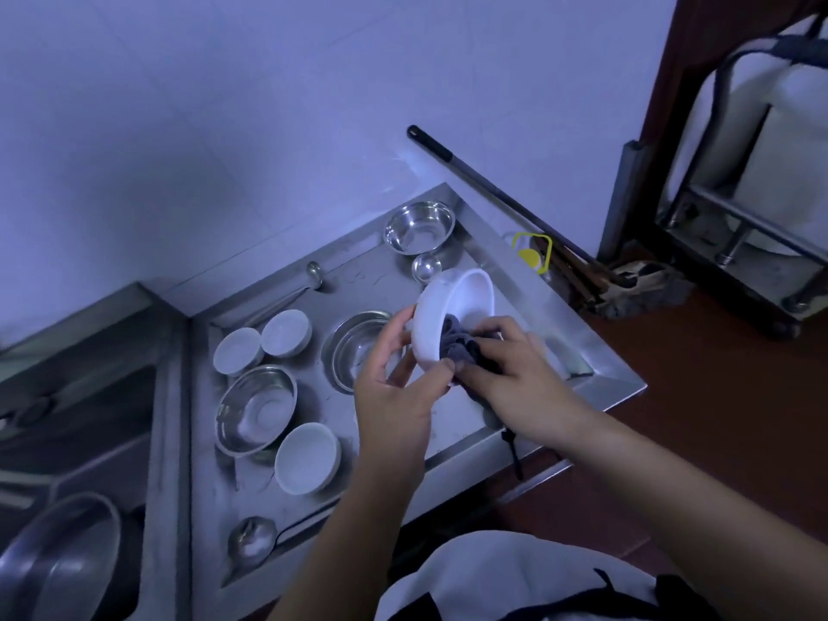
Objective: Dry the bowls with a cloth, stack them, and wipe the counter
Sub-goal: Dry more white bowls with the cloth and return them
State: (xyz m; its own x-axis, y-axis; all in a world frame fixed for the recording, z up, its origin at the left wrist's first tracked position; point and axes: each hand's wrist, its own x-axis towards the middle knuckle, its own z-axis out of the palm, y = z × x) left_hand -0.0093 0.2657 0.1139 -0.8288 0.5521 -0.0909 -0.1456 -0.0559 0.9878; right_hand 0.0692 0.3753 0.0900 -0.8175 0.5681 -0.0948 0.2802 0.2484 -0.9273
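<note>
Right now, up above the steel bench (452, 423): a white bowl (452, 307) tipped on its side, mouth turned toward the right. Left hand (394, 374) clamped on its rim and back, thumb at the near edge. Right hand (515, 374) bunched tight around a grey cloth (461, 347), pushing it into the bowl's hollow, a dark tail of cloth dangling past the bench edge.

Down on the bench, plenty waiting. Directly under the hands, a steel bowl (354, 347), partly hidden. Left of it, two small white bowls (262, 345) side by side, touching or very nearly so. Nearer, a bigger steel bowl (256, 407) and, just beside it, another white bowl (308, 457). At the far corner, a steel bowl (420, 226) with a tiny steel cup (426, 267) just in front of it. Ladle (253, 537) lying at the near left edge, a second ladle (309, 275) by the wall. Sink (76, 441) off to the left, with what looks like a large pot (58, 558) in it.
</note>
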